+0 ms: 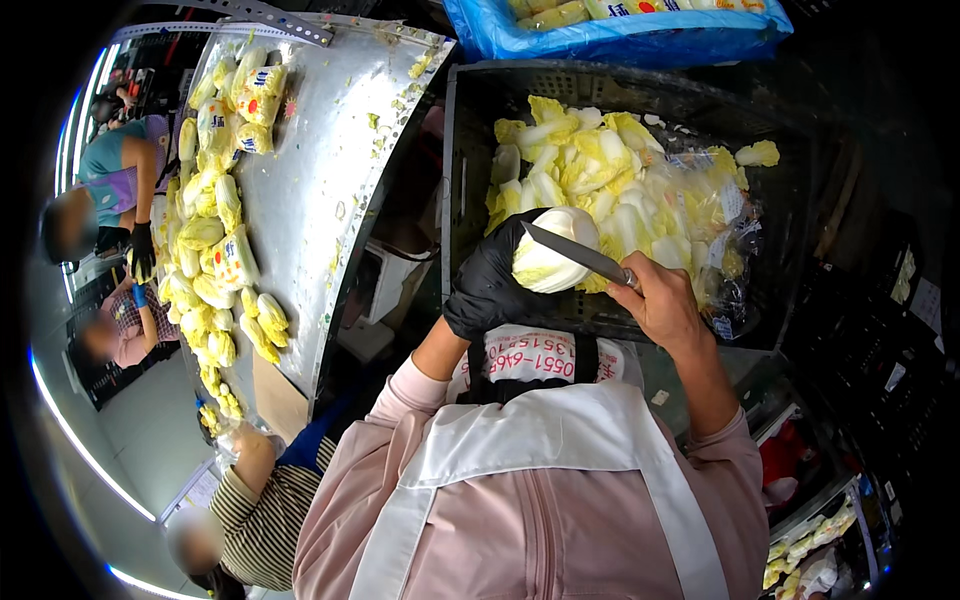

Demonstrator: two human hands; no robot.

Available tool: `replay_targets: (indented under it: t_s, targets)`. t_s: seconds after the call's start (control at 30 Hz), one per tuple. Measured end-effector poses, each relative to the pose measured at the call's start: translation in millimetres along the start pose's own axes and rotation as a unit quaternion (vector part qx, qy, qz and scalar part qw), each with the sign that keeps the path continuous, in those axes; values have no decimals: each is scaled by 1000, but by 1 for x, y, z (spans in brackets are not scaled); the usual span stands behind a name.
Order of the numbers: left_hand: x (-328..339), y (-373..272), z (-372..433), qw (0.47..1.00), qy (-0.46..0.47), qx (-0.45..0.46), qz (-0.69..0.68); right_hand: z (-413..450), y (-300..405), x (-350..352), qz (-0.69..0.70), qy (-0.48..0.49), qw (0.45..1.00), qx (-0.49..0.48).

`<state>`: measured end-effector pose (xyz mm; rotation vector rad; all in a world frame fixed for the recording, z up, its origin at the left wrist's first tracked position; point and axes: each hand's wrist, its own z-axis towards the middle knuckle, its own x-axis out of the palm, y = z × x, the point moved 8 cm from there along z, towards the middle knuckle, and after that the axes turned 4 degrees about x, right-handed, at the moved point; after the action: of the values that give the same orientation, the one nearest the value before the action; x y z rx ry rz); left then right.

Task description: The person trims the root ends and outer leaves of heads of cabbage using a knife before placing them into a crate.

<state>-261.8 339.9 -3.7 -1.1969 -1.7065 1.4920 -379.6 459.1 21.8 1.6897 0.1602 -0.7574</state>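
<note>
My left hand (491, 274), in a black glove, grips a head of napa cabbage (559, 259) with its pale base turned up. In my bare right hand (667, 300) is a knife (574, 251), held by its handle. Its blade lies across the cabbage; whether it cuts in, I cannot tell. Both hands are over the near side of a black plastic crate (448, 172). Inside the crate lie loose yellow and white cabbage leaves (600, 161) and crumpled clear plastic wrappers (697, 199).
A steel table (322, 135) at left carries many cabbages (202, 232), some in printed bags (260, 94). Co-workers (120, 157) stand along its far side, another person (262, 510) at its near end. Beyond my crate sits a blue-lined crate (622, 45). Dark crates (870, 330) stand at right.
</note>
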Motion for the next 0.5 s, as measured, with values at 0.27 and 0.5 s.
replay_targets:
  t_s: [0.27, 0.5]
  targets:
    - [6, -13, -7, 999, 9, 32, -5, -3, -133, 9, -78, -55, 963, 252]
    - [17, 33, 4, 963, 26, -151, -224, 20, -33, 41, 422, -49, 904, 42]
